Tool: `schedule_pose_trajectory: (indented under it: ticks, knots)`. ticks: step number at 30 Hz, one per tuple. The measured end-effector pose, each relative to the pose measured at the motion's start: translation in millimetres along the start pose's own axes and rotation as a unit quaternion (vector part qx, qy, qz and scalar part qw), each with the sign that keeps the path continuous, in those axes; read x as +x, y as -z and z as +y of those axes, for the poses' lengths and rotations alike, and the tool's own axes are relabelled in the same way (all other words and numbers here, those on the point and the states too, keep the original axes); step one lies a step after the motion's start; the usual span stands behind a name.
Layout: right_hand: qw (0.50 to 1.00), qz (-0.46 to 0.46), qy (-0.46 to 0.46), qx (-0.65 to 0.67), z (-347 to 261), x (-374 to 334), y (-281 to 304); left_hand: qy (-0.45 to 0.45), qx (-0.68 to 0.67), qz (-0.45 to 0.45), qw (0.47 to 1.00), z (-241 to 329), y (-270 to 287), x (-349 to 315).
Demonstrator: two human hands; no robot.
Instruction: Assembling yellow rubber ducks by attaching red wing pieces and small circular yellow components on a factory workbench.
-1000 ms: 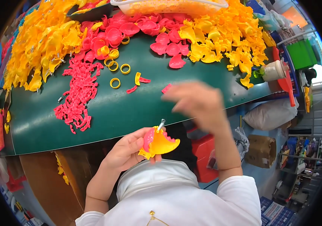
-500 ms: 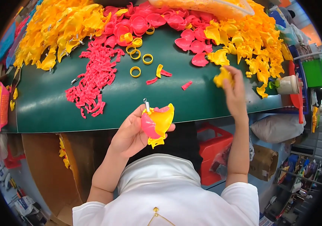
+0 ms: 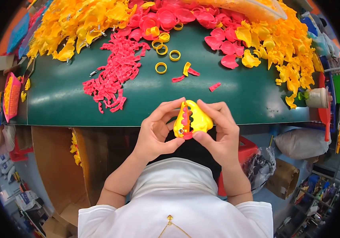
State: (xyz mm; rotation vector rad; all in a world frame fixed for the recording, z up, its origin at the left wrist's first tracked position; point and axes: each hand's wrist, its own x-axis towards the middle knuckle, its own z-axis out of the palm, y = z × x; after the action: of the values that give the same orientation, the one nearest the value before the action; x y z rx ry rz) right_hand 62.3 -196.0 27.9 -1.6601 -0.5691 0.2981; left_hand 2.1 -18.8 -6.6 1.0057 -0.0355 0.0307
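Just off the table's near edge, my left hand [image 3: 154, 129] grips a yellow plastic shell half [image 3: 180, 129] between thumb and fingers. A pink toothed strip runs along its inner edge, and a small metal part shows near its lower end. My right hand [image 3: 223, 135] pinches a second yellow shell half [image 3: 202, 118], rounded and smooth outside. The two halves are held side by side with a jagged gap between them, and they seem to meet at the bottom, by a pink piece [image 3: 187, 135]. The insides are mostly hidden.
On the green table [image 3: 138, 101] lie heaps of yellow shells [image 3: 82, 23], pink cups [image 3: 168, 18] and pink strips [image 3: 118, 65], with several yellow rings [image 3: 161, 68]. More yellow shells [image 3: 293, 51] are piled right, near a white cup [image 3: 317, 97]. A cardboard box [image 3: 58, 166] stands below left.
My right hand has come from the right side of the table to my left hand, bringing a yellow shell half. The left hand's piece has been turned, and the view has shifted slightly.
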Motion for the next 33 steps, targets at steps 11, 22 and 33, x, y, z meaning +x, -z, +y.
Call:
schedule_pose_trajectory:
  ticks: [11, 22, 33]
  knots:
    - [0.994, 0.050, -0.022, 0.096, 13, -5, -21, 0.005, -0.022, -0.024, 0.999, 3, 2, 3]
    - [0.995, -0.063, -0.025, 0.075, 3, -1, -18, 0.027, -0.094, 0.090, 0.991, 8, -4, -9]
    - [0.993, 0.015, -0.003, 0.121, 14, -13, -27, -0.032, -0.104, 0.103, 0.989, -9, 10, -13]
